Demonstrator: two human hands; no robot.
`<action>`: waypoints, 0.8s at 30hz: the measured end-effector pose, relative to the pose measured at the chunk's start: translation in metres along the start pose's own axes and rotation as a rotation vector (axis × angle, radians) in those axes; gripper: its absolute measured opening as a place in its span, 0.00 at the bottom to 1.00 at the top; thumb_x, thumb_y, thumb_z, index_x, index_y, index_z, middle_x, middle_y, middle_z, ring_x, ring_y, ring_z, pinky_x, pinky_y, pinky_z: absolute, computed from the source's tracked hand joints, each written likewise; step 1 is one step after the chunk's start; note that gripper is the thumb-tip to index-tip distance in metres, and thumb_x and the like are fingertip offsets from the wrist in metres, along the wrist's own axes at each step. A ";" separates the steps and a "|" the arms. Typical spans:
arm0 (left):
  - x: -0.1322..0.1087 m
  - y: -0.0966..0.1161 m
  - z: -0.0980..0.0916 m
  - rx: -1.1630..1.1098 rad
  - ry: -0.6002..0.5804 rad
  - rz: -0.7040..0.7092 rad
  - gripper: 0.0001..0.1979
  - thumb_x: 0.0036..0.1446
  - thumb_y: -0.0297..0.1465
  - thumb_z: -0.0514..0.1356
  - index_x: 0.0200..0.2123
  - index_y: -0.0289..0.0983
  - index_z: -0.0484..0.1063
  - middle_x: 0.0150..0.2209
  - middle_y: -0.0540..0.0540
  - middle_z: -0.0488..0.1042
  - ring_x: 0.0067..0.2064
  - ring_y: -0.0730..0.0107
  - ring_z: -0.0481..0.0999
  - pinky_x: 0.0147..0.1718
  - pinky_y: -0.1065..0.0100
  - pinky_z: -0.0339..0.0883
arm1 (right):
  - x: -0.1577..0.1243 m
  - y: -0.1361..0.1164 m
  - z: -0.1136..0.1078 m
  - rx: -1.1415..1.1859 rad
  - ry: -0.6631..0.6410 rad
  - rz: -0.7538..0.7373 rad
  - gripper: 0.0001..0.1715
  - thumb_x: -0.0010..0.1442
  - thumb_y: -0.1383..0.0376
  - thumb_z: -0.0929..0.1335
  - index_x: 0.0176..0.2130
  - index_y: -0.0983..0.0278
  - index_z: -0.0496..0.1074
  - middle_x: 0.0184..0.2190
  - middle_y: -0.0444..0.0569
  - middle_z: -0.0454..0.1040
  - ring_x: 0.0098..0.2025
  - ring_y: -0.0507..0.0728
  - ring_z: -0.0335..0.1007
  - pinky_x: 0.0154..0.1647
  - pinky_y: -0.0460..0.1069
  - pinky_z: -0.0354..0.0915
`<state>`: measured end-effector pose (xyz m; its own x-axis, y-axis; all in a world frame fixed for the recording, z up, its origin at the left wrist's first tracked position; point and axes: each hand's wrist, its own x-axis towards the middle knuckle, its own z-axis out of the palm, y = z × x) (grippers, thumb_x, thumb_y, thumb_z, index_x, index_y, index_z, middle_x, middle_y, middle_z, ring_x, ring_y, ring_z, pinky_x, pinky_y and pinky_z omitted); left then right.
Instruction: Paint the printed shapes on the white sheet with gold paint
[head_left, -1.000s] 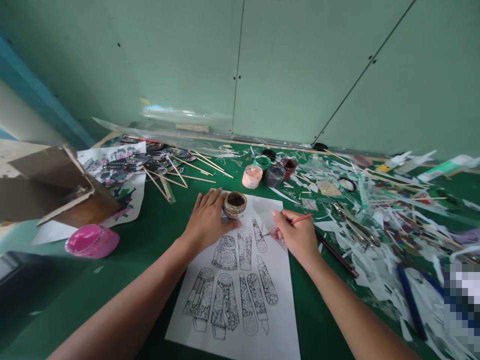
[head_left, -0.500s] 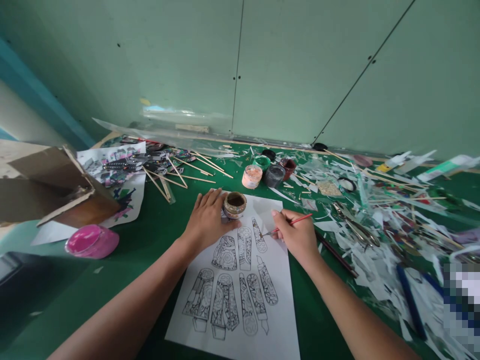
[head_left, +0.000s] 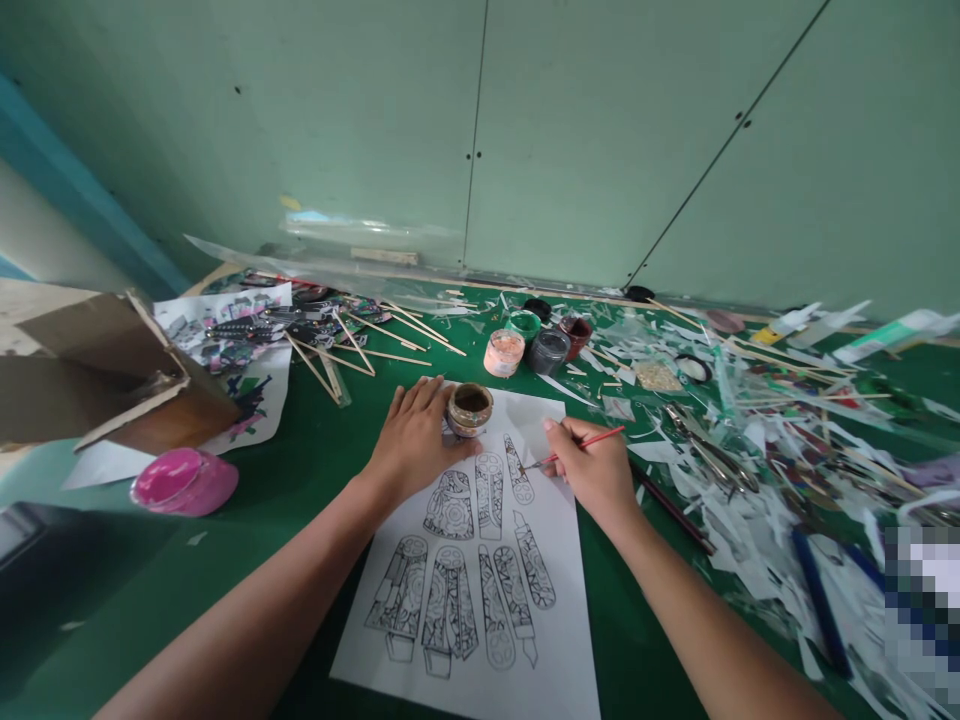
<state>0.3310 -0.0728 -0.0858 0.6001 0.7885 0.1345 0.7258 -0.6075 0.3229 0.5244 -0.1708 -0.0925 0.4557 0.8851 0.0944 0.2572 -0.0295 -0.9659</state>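
Observation:
My right hand [head_left: 596, 462] pinches a thin red paintbrush [head_left: 600, 437], its tip at a narrow tapered figure near the top right of a white paper sheet [head_left: 555, 660]. Black outlined, patterned shapes [head_left: 450, 600] cover much of the sheet. Bits of brown show on the tapered figure by the brush tip. Flat on the sheet's upper left lies my left hand [head_left: 416, 435], fingers stretched out, thumb beside a small open jar [head_left: 470, 412] of dark brownish paint. The jar stands upright on the paper.
Several open paint jars [head_left: 549, 352] stand behind the sheet. A pink paint pot [head_left: 184, 483] and an open cardboard box [head_left: 172, 400] are at left, near wooden sticks [head_left: 367, 355]. Paper scraps [head_left: 742, 570], pliers [head_left: 712, 450] and a dark pencil-like stick [head_left: 675, 510] lie at right.

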 end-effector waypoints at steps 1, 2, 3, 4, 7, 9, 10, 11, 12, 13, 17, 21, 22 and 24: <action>0.000 0.000 0.000 -0.001 0.002 0.000 0.37 0.51 0.45 0.63 0.59 0.34 0.57 0.64 0.35 0.56 0.65 0.48 0.52 0.63 0.44 0.42 | 0.000 0.000 0.000 -0.004 -0.001 -0.005 0.28 0.54 0.51 0.68 0.14 0.60 0.56 0.09 0.39 0.57 0.13 0.50 0.59 0.16 0.46 0.66; 0.000 0.000 0.000 -0.003 0.003 -0.001 0.37 0.51 0.45 0.63 0.59 0.35 0.57 0.64 0.35 0.56 0.66 0.48 0.52 0.63 0.44 0.42 | 0.000 0.000 0.000 -0.005 -0.003 -0.009 0.28 0.54 0.51 0.68 0.13 0.60 0.56 0.09 0.39 0.56 0.13 0.50 0.59 0.16 0.46 0.66; 0.000 0.000 0.000 -0.004 0.001 -0.004 0.37 0.51 0.45 0.64 0.59 0.35 0.57 0.64 0.35 0.56 0.66 0.48 0.52 0.63 0.44 0.42 | 0.000 0.000 0.000 -0.004 -0.002 -0.011 0.28 0.54 0.51 0.68 0.13 0.60 0.56 0.09 0.39 0.56 0.13 0.50 0.59 0.16 0.46 0.66; 0.000 0.000 0.000 -0.005 -0.002 -0.007 0.37 0.51 0.45 0.64 0.59 0.34 0.57 0.64 0.35 0.56 0.66 0.48 0.52 0.63 0.44 0.42 | 0.000 0.000 0.000 0.001 -0.003 -0.009 0.29 0.54 0.51 0.68 0.13 0.60 0.56 0.09 0.39 0.56 0.13 0.50 0.60 0.16 0.46 0.66; 0.000 0.001 -0.001 -0.007 -0.016 -0.015 0.38 0.51 0.44 0.63 0.60 0.34 0.56 0.64 0.34 0.55 0.66 0.48 0.51 0.64 0.44 0.41 | 0.000 0.001 0.000 0.015 0.005 -0.007 0.28 0.53 0.51 0.68 0.13 0.61 0.56 0.09 0.38 0.56 0.13 0.50 0.60 0.16 0.46 0.66; 0.000 0.001 -0.001 -0.015 -0.018 -0.018 0.38 0.51 0.44 0.63 0.60 0.34 0.56 0.64 0.35 0.55 0.66 0.48 0.51 0.64 0.44 0.41 | 0.000 0.001 0.000 0.013 0.001 -0.012 0.29 0.53 0.50 0.69 0.13 0.61 0.56 0.09 0.38 0.56 0.13 0.50 0.60 0.15 0.45 0.65; 0.000 0.002 -0.001 -0.021 -0.015 -0.019 0.38 0.51 0.44 0.63 0.60 0.34 0.56 0.64 0.35 0.55 0.66 0.47 0.51 0.64 0.44 0.41 | 0.000 0.002 0.000 0.017 -0.004 -0.015 0.29 0.53 0.50 0.69 0.13 0.61 0.56 0.09 0.38 0.56 0.13 0.50 0.60 0.15 0.45 0.64; 0.000 0.002 -0.002 -0.028 -0.010 -0.019 0.38 0.50 0.44 0.64 0.60 0.35 0.56 0.64 0.35 0.56 0.66 0.47 0.51 0.63 0.44 0.41 | 0.000 0.002 0.000 0.030 -0.006 -0.015 0.29 0.53 0.50 0.69 0.13 0.61 0.56 0.08 0.38 0.56 0.12 0.50 0.60 0.14 0.45 0.64; 0.000 0.002 -0.002 -0.037 -0.002 -0.018 0.38 0.50 0.44 0.64 0.60 0.35 0.56 0.64 0.35 0.56 0.65 0.46 0.52 0.63 0.43 0.41 | 0.001 0.002 -0.001 0.051 -0.003 -0.014 0.29 0.53 0.50 0.69 0.13 0.61 0.56 0.08 0.38 0.56 0.12 0.50 0.60 0.14 0.45 0.64; 0.000 0.003 -0.003 -0.047 0.010 -0.015 0.39 0.49 0.44 0.65 0.60 0.36 0.56 0.63 0.36 0.57 0.65 0.46 0.52 0.63 0.43 0.41 | 0.001 0.002 -0.001 0.082 0.005 -0.012 0.29 0.53 0.49 0.69 0.13 0.61 0.57 0.08 0.37 0.56 0.12 0.50 0.61 0.14 0.45 0.64; 0.001 0.005 -0.004 -0.085 0.080 -0.002 0.34 0.48 0.43 0.66 0.56 0.39 0.61 0.61 0.38 0.61 0.63 0.45 0.56 0.60 0.38 0.42 | 0.001 0.001 -0.002 0.270 0.068 -0.010 0.26 0.53 0.50 0.70 0.16 0.62 0.62 0.08 0.35 0.55 0.10 0.48 0.56 0.13 0.45 0.64; 0.001 0.007 -0.004 -0.169 0.145 0.036 0.26 0.48 0.38 0.67 0.50 0.41 0.65 0.55 0.42 0.69 0.58 0.49 0.64 0.59 0.40 0.43 | 0.000 -0.005 -0.003 0.529 0.079 -0.015 0.27 0.53 0.46 0.70 0.16 0.63 0.66 0.09 0.38 0.58 0.10 0.47 0.54 0.13 0.46 0.64; 0.001 0.007 -0.004 -0.200 0.157 0.056 0.26 0.48 0.37 0.67 0.50 0.41 0.65 0.53 0.43 0.71 0.56 0.51 0.66 0.59 0.41 0.43 | 0.000 -0.007 -0.003 0.584 0.076 -0.012 0.29 0.53 0.45 0.69 0.16 0.63 0.66 0.09 0.39 0.60 0.11 0.48 0.56 0.13 0.46 0.64; 0.001 0.009 -0.005 -0.254 0.175 0.100 0.26 0.47 0.35 0.67 0.50 0.41 0.64 0.49 0.44 0.73 0.53 0.53 0.69 0.59 0.44 0.45 | -0.001 -0.010 -0.005 0.656 0.070 0.000 0.30 0.53 0.44 0.68 0.16 0.63 0.67 0.10 0.40 0.62 0.12 0.49 0.58 0.13 0.46 0.64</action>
<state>0.3362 -0.0769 -0.0780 0.5815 0.7437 0.3298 0.5457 -0.6572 0.5199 0.5252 -0.1738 -0.0818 0.5154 0.8524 0.0881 -0.3057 0.2789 -0.9104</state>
